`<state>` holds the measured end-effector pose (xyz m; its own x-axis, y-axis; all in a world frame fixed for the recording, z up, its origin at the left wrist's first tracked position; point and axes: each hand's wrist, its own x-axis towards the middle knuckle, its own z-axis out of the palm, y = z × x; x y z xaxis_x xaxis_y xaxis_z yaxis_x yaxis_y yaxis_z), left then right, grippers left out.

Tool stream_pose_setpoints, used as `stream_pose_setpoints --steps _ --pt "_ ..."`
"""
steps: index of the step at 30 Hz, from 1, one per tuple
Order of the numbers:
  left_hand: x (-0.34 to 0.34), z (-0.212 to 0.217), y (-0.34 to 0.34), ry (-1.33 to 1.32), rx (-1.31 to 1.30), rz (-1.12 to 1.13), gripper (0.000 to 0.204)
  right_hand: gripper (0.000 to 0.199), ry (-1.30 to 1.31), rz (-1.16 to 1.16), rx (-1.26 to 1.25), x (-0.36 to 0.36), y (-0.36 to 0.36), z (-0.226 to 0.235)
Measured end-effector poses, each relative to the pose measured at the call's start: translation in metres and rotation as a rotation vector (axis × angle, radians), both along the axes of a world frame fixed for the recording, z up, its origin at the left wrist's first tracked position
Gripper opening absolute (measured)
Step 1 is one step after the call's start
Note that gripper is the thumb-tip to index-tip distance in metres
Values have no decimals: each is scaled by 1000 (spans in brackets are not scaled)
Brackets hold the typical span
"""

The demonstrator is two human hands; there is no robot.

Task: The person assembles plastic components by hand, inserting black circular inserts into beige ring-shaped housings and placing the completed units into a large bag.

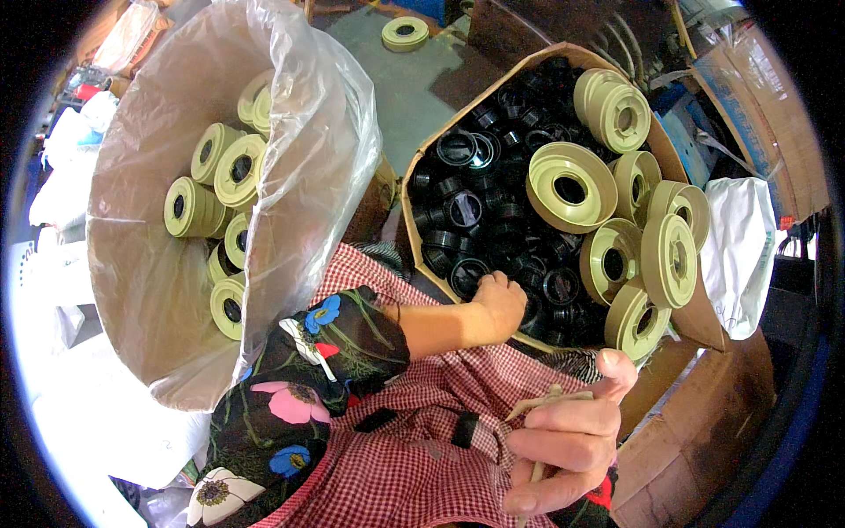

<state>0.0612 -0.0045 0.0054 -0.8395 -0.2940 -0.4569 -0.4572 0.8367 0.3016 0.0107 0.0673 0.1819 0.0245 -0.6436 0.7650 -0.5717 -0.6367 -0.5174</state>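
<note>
My left hand (502, 308) reaches over the near edge of a cardboard box and in among black round plastic parts (506, 216). Its fingers curl down, and what they grip, if anything, is hidden. A black cap-like ring (469, 278) lies right beside it. Close to my body at the lower right, my right hand (568, 440) is closed on a thin pale cream piece (550, 401), whose kind I cannot make out. Several cream flanged plastic rings (572, 187) rest on the black parts along the right of the box (412, 211).
To the left stands a container lined with a clear plastic bag (330, 132), holding several cream rings (239, 170). Another cream ring (405, 33) lies on the grey floor. A white sack (739, 251) and cardboard (713, 440) are at the right.
</note>
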Motion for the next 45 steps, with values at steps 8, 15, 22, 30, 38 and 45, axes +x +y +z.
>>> stream_pose_setpoints --steps 8,15,22,30,38,45 --pt "1 4 -1 -20 -35 -25 40 22 -31 18 45 2 0 3" --pt "1 4 1 -26 -44 -17 40 23 8 35 25 -3 2 1" --pt "1 5 3 -24 -49 -23 40 23 21 5 92 0 7 6" --pt "1 5 2 -21 -62 -22 42 23 31 31 -18 -5 1 -4" --pt "1 4 2 -3 -52 -9 42 24 39 1 44 -3 7 1" --pt "4 3 2 21 -82 -17 41 29 57 12 41 -6 9 1"
